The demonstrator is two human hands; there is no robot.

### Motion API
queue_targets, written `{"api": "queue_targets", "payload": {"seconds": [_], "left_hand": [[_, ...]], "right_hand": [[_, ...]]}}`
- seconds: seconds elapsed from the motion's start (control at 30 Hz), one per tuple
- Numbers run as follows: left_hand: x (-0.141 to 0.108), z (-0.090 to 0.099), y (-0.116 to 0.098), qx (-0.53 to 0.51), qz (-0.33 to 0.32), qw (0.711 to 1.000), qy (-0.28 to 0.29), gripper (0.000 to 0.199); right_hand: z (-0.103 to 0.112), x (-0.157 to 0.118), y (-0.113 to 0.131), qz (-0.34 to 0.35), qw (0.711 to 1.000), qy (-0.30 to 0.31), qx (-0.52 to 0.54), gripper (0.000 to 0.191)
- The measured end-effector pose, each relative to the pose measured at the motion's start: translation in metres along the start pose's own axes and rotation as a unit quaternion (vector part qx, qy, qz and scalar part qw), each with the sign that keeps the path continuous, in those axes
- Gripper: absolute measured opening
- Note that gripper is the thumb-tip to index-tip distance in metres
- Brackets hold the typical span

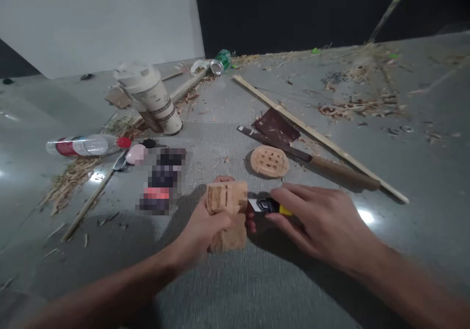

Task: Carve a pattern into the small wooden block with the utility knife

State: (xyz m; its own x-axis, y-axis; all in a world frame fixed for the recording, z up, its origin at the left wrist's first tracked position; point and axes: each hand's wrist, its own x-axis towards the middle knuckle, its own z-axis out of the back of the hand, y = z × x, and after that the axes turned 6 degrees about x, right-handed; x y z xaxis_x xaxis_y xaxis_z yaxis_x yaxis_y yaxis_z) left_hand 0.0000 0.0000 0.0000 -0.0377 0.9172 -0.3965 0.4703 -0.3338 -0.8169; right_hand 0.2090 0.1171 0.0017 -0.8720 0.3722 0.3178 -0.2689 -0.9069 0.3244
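Note:
My left hand [205, 223] is closed around a carved wooden block [235, 231], its thumb lying across the front face and its other fingers behind. Cut recesses and a raised square part show on the block's upper half. From the right, my right hand [316, 216] grips a utility knife [270, 205] with a black and yellow body. Its short bare blade points left, at or very near the block's right edge; contact is hard to tell. Just beyond the block lies a round wooden disc [270, 162] with small square holes.
Behind the disc are a long wood-handled blade [330, 170], a dark red sheet [276, 126] and a thin wooden stick [316, 133]. To the left stand a paper cup [157, 99], a plastic bottle [88, 145] and a pixelated object [161, 182]. Shavings and a green can [221, 62] lie farther back.

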Motion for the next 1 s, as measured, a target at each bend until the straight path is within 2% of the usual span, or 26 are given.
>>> {"api": "queue_targets", "payload": {"seconds": [0.3, 0.43, 0.53, 0.6, 0.67, 0.73, 0.77, 0.83, 0.9, 0.93, 1.0], "left_hand": [[0.000, 0.000, -0.001, 0.048, 0.000, 0.999, 0.005, 0.049], [-0.002, -0.001, -0.003, 0.038, 0.025, 0.999, 0.022, 0.057], [-0.006, -0.002, -0.007, 0.019, 0.050, 0.998, 0.028, 0.066], [-0.009, -0.004, -0.009, 0.016, 0.051, 0.998, 0.026, 0.065], [-0.013, -0.006, -0.007, 0.016, 0.060, 0.997, 0.040, 0.063], [-0.017, -0.009, -0.004, 0.015, 0.093, 0.993, 0.078, 0.061], [-0.018, -0.009, -0.001, 0.010, 0.109, 0.989, 0.099, 0.061], [-0.017, -0.010, 0.001, 0.007, 0.119, 0.988, 0.097, 0.061], [-0.013, -0.009, 0.001, -0.003, 0.097, 0.994, 0.059, 0.063], [-0.011, -0.007, -0.001, -0.005, 0.086, 0.995, 0.042, 0.062], [-0.007, -0.004, -0.004, -0.001, 0.065, 0.998, 0.017, 0.055]], "right_hand": [[-0.001, 0.002, 0.005, 0.026, 1.000, 0.013, 0.007, 0.022], [-0.003, 0.001, 0.008, 0.033, 0.999, 0.018, -0.004, 0.022], [-0.004, 0.000, 0.012, 0.050, 0.998, -0.007, -0.041, 0.023], [0.000, -0.002, 0.011, 0.059, 0.994, -0.037, -0.084, 0.020], [0.009, -0.002, 0.003, 0.014, 0.987, -0.088, -0.132, 0.018], [0.022, -0.002, -0.013, -0.111, 0.964, -0.172, -0.171, 0.020], [0.028, -0.002, -0.021, -0.171, 0.953, -0.177, -0.175, 0.025], [0.035, -0.002, -0.034, -0.220, 0.933, -0.219, -0.182, 0.031], [0.031, -0.002, -0.038, -0.170, 0.958, -0.184, -0.139, 0.027], [0.026, -0.002, -0.036, -0.111, 0.976, -0.150, -0.108, 0.023], [0.013, -0.002, -0.025, -0.020, 0.994, -0.078, -0.071, 0.022]]}}
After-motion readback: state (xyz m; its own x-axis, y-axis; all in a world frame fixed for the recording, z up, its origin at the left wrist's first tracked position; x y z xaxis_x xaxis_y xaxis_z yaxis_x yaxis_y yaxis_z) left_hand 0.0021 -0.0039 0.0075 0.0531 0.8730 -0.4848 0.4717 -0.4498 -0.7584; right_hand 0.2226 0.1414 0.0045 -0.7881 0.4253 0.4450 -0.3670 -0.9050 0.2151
